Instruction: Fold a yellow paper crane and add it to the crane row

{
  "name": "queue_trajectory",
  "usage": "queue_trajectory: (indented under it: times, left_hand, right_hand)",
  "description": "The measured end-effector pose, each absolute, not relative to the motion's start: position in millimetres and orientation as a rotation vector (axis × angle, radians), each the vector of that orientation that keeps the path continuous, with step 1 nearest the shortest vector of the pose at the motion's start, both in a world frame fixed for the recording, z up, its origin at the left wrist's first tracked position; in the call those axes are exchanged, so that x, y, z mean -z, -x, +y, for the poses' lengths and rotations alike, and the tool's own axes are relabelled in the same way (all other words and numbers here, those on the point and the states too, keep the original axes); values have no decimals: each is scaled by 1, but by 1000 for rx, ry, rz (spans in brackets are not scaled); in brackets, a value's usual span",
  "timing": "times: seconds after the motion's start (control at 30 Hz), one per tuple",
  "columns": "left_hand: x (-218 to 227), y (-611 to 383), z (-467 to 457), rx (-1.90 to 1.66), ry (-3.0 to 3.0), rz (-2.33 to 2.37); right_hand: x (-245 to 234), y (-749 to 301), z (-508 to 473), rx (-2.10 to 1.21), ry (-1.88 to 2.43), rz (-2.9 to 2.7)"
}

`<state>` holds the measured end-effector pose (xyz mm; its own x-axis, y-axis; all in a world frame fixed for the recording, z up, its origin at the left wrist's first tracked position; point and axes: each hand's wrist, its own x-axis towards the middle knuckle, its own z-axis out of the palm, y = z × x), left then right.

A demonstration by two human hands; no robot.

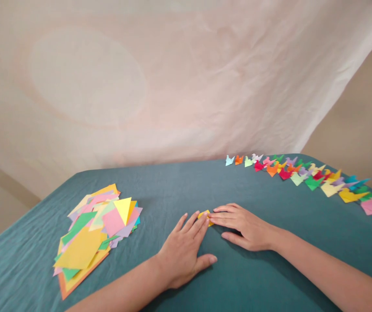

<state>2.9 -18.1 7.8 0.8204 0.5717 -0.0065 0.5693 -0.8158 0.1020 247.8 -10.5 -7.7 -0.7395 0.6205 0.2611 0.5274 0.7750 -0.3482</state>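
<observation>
A small folded piece of yellow paper [204, 213] lies on the cloth-covered table, partly hidden under my fingertips. My left hand [186, 249] rests over its left and near side, palm down with the fingers stretched out and the thumb apart. From the other side, my right hand [243, 227] touches the paper's right edge with outstretched fingertips, its thumb held away from the fingers. Neither hand is wrapped round anything. The paper's exact fold cannot be made out beneath the fingers.
A loose heap of coloured paper sheets [82, 247] spreads over the left of the table. Several folded paper birds [329, 188] stand in rows along the right and far edge. The dark green tablecloth [160, 186] meets a pale hanging sheet [186, 86] behind.
</observation>
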Motion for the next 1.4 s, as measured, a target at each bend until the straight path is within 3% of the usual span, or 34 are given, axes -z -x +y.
queue_trajectory:
  times: [1.4]
  left_hand:
    - [-1, -5, -25, -127, -2936, 1021]
  right_hand:
    - [5, -248, -14, -293, 917, -2651]
